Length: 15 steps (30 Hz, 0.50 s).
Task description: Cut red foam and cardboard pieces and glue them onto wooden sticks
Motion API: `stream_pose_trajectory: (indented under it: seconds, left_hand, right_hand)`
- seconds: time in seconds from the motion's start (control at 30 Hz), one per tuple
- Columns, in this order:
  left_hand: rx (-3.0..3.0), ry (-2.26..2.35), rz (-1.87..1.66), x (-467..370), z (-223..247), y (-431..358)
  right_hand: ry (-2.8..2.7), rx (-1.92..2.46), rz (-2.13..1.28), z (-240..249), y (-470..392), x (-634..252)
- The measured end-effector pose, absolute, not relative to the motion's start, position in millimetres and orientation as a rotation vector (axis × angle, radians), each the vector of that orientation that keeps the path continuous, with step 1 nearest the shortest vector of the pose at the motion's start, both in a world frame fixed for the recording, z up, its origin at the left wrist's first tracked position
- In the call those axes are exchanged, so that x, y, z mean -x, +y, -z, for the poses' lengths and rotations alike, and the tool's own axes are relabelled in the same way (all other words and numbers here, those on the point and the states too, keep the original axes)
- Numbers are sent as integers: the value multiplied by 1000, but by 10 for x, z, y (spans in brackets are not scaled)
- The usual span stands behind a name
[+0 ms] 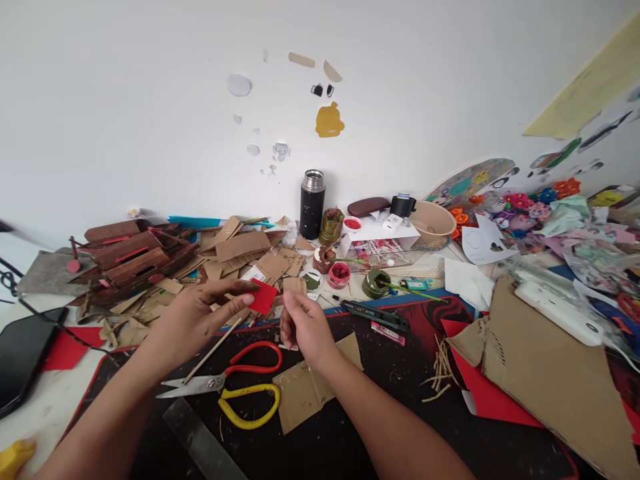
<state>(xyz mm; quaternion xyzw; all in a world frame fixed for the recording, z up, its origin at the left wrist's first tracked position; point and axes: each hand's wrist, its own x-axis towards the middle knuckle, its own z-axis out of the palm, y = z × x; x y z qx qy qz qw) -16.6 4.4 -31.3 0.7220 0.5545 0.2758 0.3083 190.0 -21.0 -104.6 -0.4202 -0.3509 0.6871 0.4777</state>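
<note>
A small square of red paper (264, 297) is pinched between the thumb and fingers of my left hand (193, 320). Just right of it is my right hand (306, 328), its thumb pressed to curled fingers close to the paper's edge; whatever may be in that pinch is hidden. Brown stains mark both hands. Below them, scissors (215, 383) with one red and one yellow handle lie with blades parted. A thin wooden stick (213, 350) lies near the blades, and a piece of cardboard (303, 397) rests under my right wrist.
Cut cardboard scraps (245, 248) and a brown model boat (133, 257) fill the back left. A black flask (313, 207), paint jars (339, 274) and a utility knife (375, 315) stand or lie ahead. At right is a large cardboard sheet (550, 373); a metal ruler (200, 437) lies in front.
</note>
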Motion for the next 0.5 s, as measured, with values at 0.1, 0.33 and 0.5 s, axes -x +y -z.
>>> stream_pose_trajectory:
  seconds: [0.1, 0.33, 0.5]
  left_hand:
    - [-1860, 1468, -728, 133, 364, 51]
    - [-1664, 1352, -749, 4, 390, 34]
    - [-1635, 1433, -779, 103, 270, 70]
  right_hand:
    - [-834, 1019, -1689, 1039, -215, -1897]
    - [-930, 1039, -1665, 1056, -207, -1886]
    - [-904, 1047, -1632, 1065, -208, -1891]
